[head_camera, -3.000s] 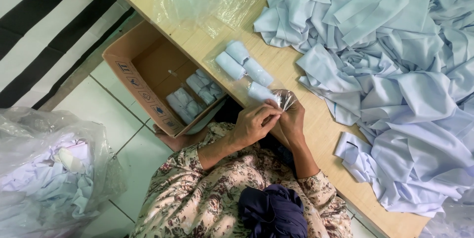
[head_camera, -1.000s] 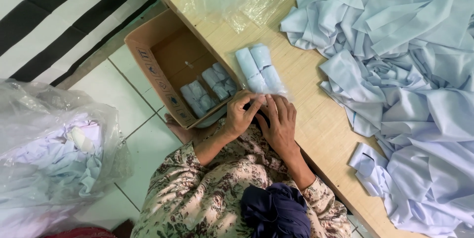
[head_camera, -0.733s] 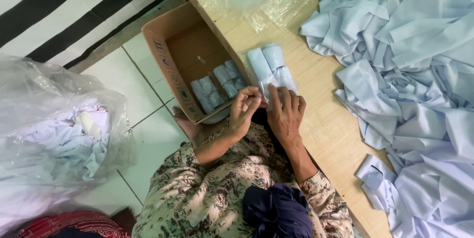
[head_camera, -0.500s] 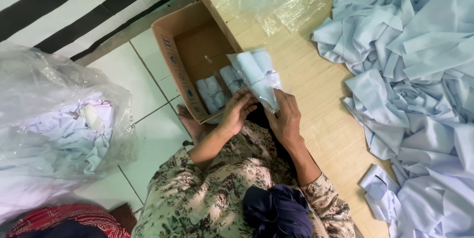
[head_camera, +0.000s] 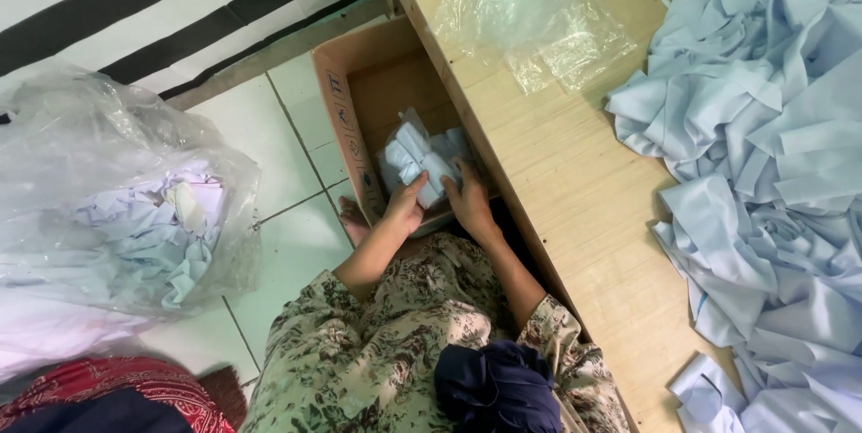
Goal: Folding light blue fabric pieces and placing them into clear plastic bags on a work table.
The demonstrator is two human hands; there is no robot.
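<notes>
Both of my hands are down inside a brown cardboard box (head_camera: 338, 119) that stands on the floor beside the table. My left hand (head_camera: 404, 206) and my right hand (head_camera: 467, 200) grip a clear plastic packet of rolled pale-blue cloth (head_camera: 415, 157), held low in the box. Part of another such packet (head_camera: 456, 141) shows just behind it, mostly hidden. My patterned sleeves and a dark-blue cloth at my chest fill the bottom of the view.
A wooden table (head_camera: 575, 191) runs along the right, with empty clear plastic bags (head_camera: 530, 11) near its far end and a large heap of pale-blue cloth (head_camera: 772, 155). A big clear bag of cloth scraps (head_camera: 117, 218) sits on the tiled floor at left.
The packet of rolls has gone from the table edge, lifted in both hands, down into the cardboard box. My view has swung left toward the box.
</notes>
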